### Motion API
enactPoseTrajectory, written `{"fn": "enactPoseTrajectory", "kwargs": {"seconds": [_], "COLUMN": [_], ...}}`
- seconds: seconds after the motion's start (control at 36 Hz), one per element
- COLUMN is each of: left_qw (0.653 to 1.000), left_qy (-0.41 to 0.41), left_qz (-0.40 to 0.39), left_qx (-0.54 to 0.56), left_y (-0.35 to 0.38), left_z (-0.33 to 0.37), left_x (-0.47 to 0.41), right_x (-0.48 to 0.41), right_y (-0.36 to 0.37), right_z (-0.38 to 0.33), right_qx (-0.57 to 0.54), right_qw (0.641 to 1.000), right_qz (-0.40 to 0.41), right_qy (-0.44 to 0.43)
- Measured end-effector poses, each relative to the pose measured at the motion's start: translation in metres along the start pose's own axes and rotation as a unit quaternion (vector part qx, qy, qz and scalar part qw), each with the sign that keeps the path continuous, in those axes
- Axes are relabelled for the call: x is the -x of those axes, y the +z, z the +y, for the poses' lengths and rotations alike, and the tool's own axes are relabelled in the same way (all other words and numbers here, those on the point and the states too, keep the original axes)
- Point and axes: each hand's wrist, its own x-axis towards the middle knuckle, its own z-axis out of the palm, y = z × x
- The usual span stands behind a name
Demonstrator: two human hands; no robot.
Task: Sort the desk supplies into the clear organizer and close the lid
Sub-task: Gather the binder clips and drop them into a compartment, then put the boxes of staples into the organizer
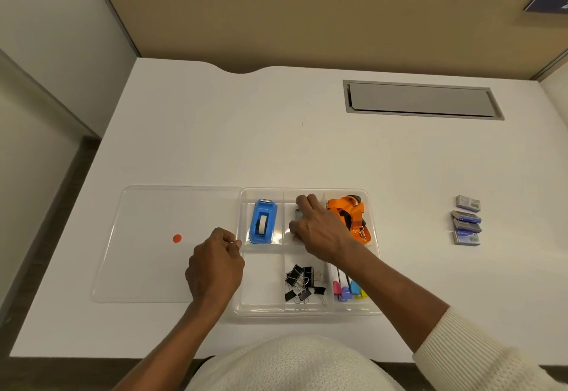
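Clear organizer (373, 280) sits on the white desk (276, 132) right in front of the person, six compartments, lid (147, 221) lying flat and open to its left, touching the tray's left wall.

Filled so far:
- back left: blue tape dispenser (262, 221)
- back right: orange lanyard (349, 215)
- front middle: black binder clips (302, 283), loose pile
- front right: coloured pens or markers (347, 289), partly under the right forearm

Front-left compartment looks empty.

Right hand (319, 231) is down in the back-middle compartment, palm down, fingers curled over something small and grey. Can't tell whether it's gripping the item or just setting it down; the hand covers most of it.

Left hand (215, 264) rests at the organizer's left edge, over the lid, fingers curled together in a loose fist, thumb and forefinger seemingly pinched at the tray rim. Probably steadying it; can't confirm it holds anything.

Still out: four small boxes (467, 220), staples by the look of them, in a row well off to the right on the desk.

My read: roughly two-thirds done. Left: finish the back-middle placement, bring the boxes in (front-left slot is the obvious home), then close the lid.

Small red dot (177, 238) on or under the lid.
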Motion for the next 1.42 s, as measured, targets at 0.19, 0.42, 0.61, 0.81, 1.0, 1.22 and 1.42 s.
{"fn": "enactPoseTrajectory", "kwargs": {"seconds": [0.19, 0.42, 0.61, 0.81, 1.0, 1.22, 1.42], "left_qw": [1.0, 1.0, 1.0, 0.999, 0.982, 0.965, 0.922], "left_qy": [-0.005, -0.014, -0.013, -0.002, 0.066, 0.223, 0.368], "left_qz": [-0.007, -0.011, -0.014, -0.031, -0.007, 0.027, -0.086], "left_qx": [0.002, 0.007, 0.009, -0.022, -0.176, -0.136, -0.083], "left_y": [0.0, 0.001, 0.002, -0.001, -0.018, -0.007, 0.048], "left_z": [0.001, 0.002, -0.001, 0.003, 0.023, 0.087, 0.18], "left_x": [-0.002, -0.003, -0.004, -0.005, 0.006, 0.031, 0.056], "right_x": [0.005, -0.024, -0.037, -0.02, 0.041, 0.134, 0.199], "right_y": [-0.002, -0.009, -0.004, 0.009, -0.006, -0.001, 0.025], "right_z": [-0.009, -0.046, -0.049, -0.036, -0.006, 0.074, 0.135], "right_qx": [0.012, -0.19, -0.182, -0.215, -0.316, -0.321, -0.284], "right_qw": [0.999, 0.972, 0.975, 0.967, 0.911, 0.839, 0.761], "right_qz": [0.03, 0.09, 0.072, 0.101, 0.232, 0.324, 0.334], "right_qy": [0.029, 0.104, 0.108, 0.092, 0.126, 0.295, 0.479]}}
